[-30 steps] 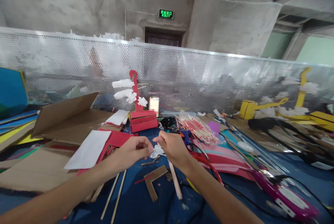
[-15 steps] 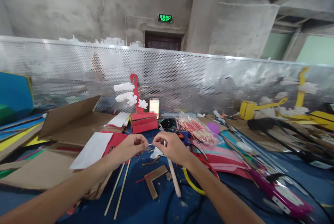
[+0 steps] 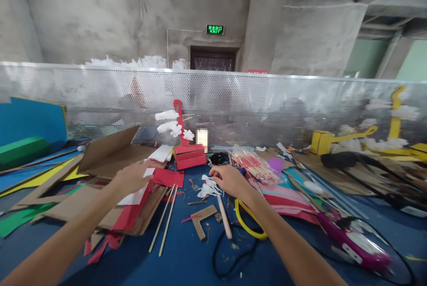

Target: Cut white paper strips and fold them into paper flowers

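Note:
My left hand [image 3: 133, 176] lies over a white paper sheet [image 3: 134, 197] at the left, its fingers stretched forward; the fingertips are partly hidden. Red sheets [image 3: 169, 178] and stacked cardboard are right beside and under that paper. In the middle of the table, my right hand [image 3: 230, 182] is curled, thumb and fingers closed, at a small pile of twisted white paper pieces [image 3: 207, 189]. Whatever is between these fingertips is hidden. A pale wooden rod [image 3: 224, 217] lies just below the pile, and a yellow ring [image 3: 251, 227] is under my right forearm.
Two thin sticks [image 3: 164, 221] and an L-shaped cardboard piece [image 3: 200, 222] lie in front. Behind stands a red model [image 3: 191, 161] with white paper shapes. A bag of sticks [image 3: 256, 166] and a purple device [image 3: 355, 243] are to the right. A perforated metal partition [image 3: 227, 99] runs behind.
My hands have parted. The left one has left the thin white piece between them and moved left onto the paper sheet; the right one has stayed by the white pile. The view has shifted slightly.

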Motion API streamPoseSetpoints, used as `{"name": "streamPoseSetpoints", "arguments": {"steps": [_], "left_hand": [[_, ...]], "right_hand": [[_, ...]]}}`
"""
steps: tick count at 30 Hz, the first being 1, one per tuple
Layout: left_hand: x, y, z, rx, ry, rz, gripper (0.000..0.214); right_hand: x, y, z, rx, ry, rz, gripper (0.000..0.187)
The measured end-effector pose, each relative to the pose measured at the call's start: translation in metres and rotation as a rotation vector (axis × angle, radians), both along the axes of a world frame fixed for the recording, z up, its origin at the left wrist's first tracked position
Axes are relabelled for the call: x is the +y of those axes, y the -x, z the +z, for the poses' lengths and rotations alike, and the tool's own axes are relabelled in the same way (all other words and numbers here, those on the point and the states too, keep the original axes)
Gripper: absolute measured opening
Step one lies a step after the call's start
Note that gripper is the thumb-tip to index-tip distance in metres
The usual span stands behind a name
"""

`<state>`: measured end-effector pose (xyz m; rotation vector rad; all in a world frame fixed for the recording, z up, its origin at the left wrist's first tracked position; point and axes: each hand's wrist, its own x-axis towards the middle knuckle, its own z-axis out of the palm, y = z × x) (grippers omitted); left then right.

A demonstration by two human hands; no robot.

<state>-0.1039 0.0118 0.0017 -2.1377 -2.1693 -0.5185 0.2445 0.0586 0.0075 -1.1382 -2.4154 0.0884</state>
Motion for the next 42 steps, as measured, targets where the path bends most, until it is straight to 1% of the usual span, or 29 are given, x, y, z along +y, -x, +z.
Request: {"name": "streamPoseSetpoints", "arguments": {"steps": [2,3,5,7,10,12,15,19,23,26,29,30,31,33,34,35,37,38,39,40,42], "left_hand": [[-0.003,0.021,-0.007,0.086,0.067,0.153,0.051],[-0.004,0.028,-0.009,0.107,0.094,0.202,0.052],[-0.006,0.034,-0.011,0.132,0.122,0.260,0.054],[-0.007,0.034,-0.011,0.135,0.132,0.260,0.055],[-0.006,0.030,-0.009,0.128,0.114,0.171,0.048],[-0.006,0.027,-0.005,0.120,0.085,0.122,0.045],[-0.007,0.025,0.004,0.101,0.065,0.098,0.047],[-0.006,0.027,0.013,0.119,0.054,0.156,0.041],[-0.003,0.038,0.010,0.162,0.071,0.234,0.035],[-0.007,0.044,0.009,0.188,0.069,0.267,0.033],[-0.013,0.043,0.017,0.202,0.031,0.267,0.031],[-0.015,0.040,0.021,0.192,-0.004,0.271,0.033],[-0.017,0.035,0.025,0.163,-0.044,0.249,0.034],[-0.019,0.021,0.031,0.023,-0.149,0.147,0.036],[-0.021,0.011,0.033,-0.093,-0.190,0.084,0.039],[-0.023,-0.001,0.034,-0.239,-0.199,-0.009,0.043],[-0.027,-0.026,0.031,-0.530,-0.152,-0.238,0.057],[-0.030,-0.039,0.029,-0.620,-0.132,-0.329,0.063],[-0.033,-0.052,0.026,-0.681,-0.117,-0.394,0.068],[-0.036,-0.063,0.023,-0.725,-0.094,-0.437,0.069],[-0.041,-0.081,0.019,-0.717,-0.086,-0.480,0.064]], "right_hand": [[0.000,-0.003,0.000,-0.070,0.016,-0.004,0.016],[0.000,-0.004,0.000,-0.099,0.029,0.000,0.016],[-0.001,-0.007,0.000,-0.151,0.054,0.007,0.018],[-0.002,-0.009,0.001,-0.200,0.074,0.017,0.020],[-0.003,-0.011,0.003,-0.239,0.078,0.012,0.020],[-0.004,-0.012,0.005,-0.235,0.057,-0.003,0.019],[-0.005,-0.010,0.009,-0.220,0.013,-0.023,0.021],[-0.006,-0.007,0.011,-0.215,-0.028,-0.044,0.022],[-0.007,-0.004,0.011,-0.228,-0.051,-0.066,0.024],[-0.006,-0.004,0.011,-0.218,-0.065,-0.069,0.024],[-0.004,-0.005,0.011,-0.174,-0.061,-0.089,0.023],[-0.004,-0.006,0.010,-0.144,-0.054,-0.092,0.022],[-0.004,-0.005,0.010,-0.103,-0.037,-0.084,0.022],[-0.005,-0.002,0.008,0.020,0.034,-0.029,0.022],[-0.008,0.002,0.007,0.101,0.104,0.022,0.023],[-0.011,0.008,0.005,0.189,0.189,0.065,0.026],[-0.021,0.023,0.000,0.366,0.417,0.185,0.038],[-0.026,0.031,-0.003,0.449,0.554,0.247,0.046],[-0.031,0.040,-0.006,0.528,0.660,0.302,0.052],[-0.035,0.049,-0.009,0.597,0.721,0.338,0.054],[-0.040,0.062,-0.014,0.706,0.753,0.384,0.046]]}}
